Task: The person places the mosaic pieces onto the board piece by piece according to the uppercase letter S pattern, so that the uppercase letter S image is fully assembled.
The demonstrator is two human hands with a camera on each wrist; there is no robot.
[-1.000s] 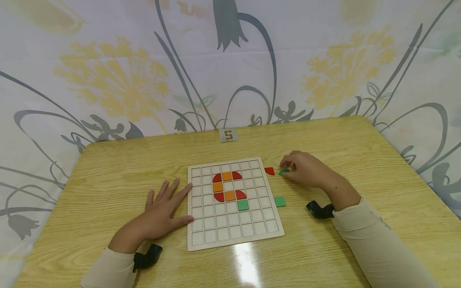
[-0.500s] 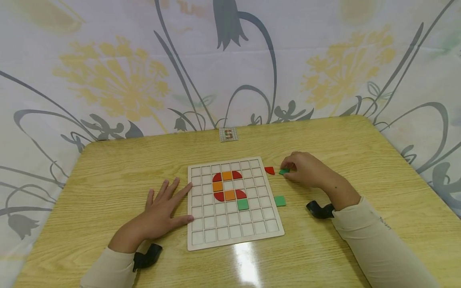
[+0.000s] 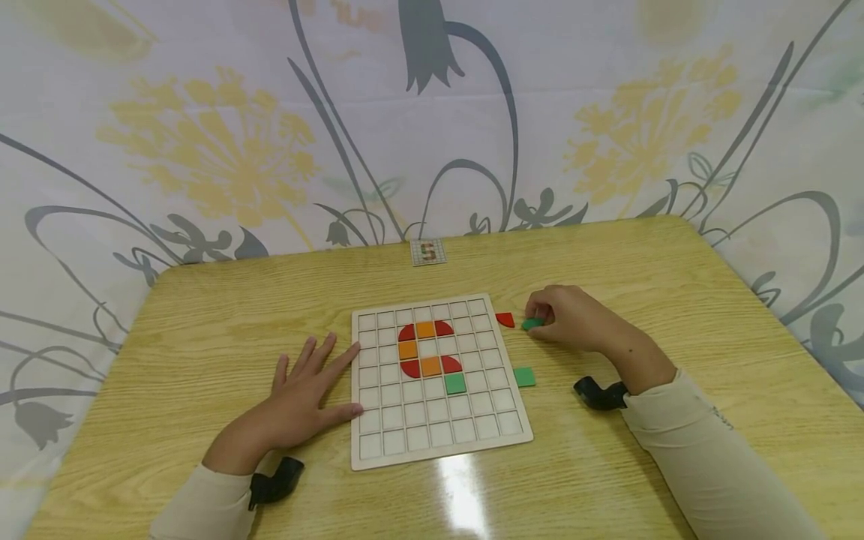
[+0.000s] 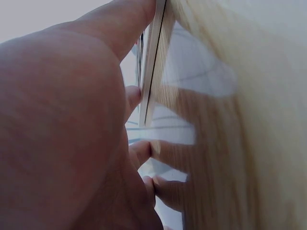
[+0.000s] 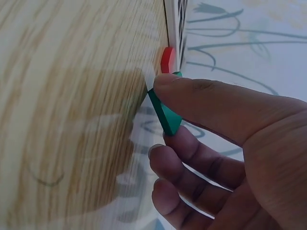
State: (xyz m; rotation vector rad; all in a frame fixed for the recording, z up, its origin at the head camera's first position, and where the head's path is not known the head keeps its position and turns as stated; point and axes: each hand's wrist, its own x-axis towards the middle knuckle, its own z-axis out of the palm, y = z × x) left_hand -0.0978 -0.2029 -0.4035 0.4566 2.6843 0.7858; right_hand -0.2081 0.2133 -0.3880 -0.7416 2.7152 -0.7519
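Observation:
A square grid board (image 3: 413, 433) lies on the table, with red quarter-circle tiles (image 3: 443, 328), orange square tiles (image 3: 426, 330) and one green square tile (image 3: 455, 383) set in its cells. At its left edge my left hand (image 3: 300, 401) rests with fingers spread, thumb and index touching the rim. Right of the board, my right hand (image 3: 574, 319) pinches a green tile (image 5: 169, 115) between thumb and fingers, tilted off the table; its full outline is partly covered. A loose red quarter-circle tile (image 3: 505, 320) lies between that hand and the board.
Another green square tile (image 3: 524, 376) lies against the board's right edge. A small pattern card (image 3: 428, 253) is at the table's back edge, before a flower-print curtain (image 3: 378, 112). Black wrist-worn devices (image 3: 277, 481) sit at both cuffs.
The green tile has turned and tilted slightly in my right hand's fingers, staying in about the same place. My left hand and the board have not moved.

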